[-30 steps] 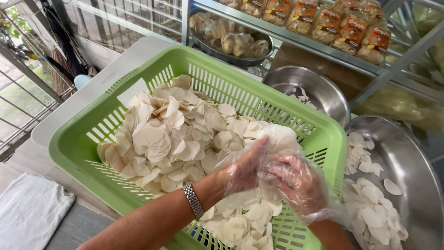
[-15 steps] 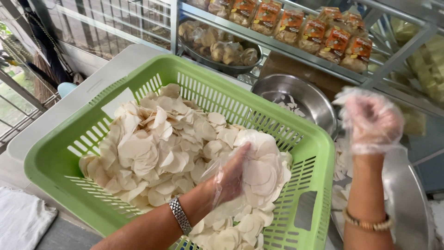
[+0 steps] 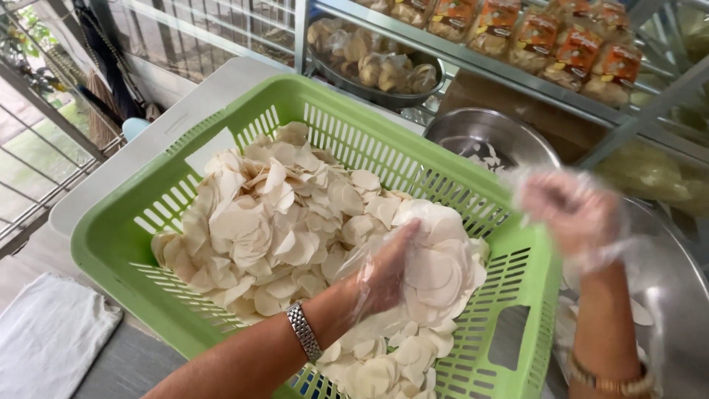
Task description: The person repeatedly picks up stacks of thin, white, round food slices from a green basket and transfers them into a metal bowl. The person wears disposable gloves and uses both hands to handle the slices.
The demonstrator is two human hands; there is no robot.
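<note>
The gloved left hand (image 3: 388, 277) presses flat on pale round chips (image 3: 281, 222) in the green basket (image 3: 118, 244); beyond its rim, the blurred right hand (image 3: 572, 210) hovers, grip unclear.

I see the right hand (image 3: 569, 210) in its thin clear plastic glove has left the green slotted plastic basket (image 3: 118, 244) and is now raised beside it. The left hand (image 3: 388, 277) stayed no longer alone; it now presses the pale round chips (image 3: 436, 270).

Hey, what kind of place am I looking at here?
Probably a small snack-making workshop: a green basket heaped with pale chips, steel bowls, and shelves of bagged snacks.
</note>
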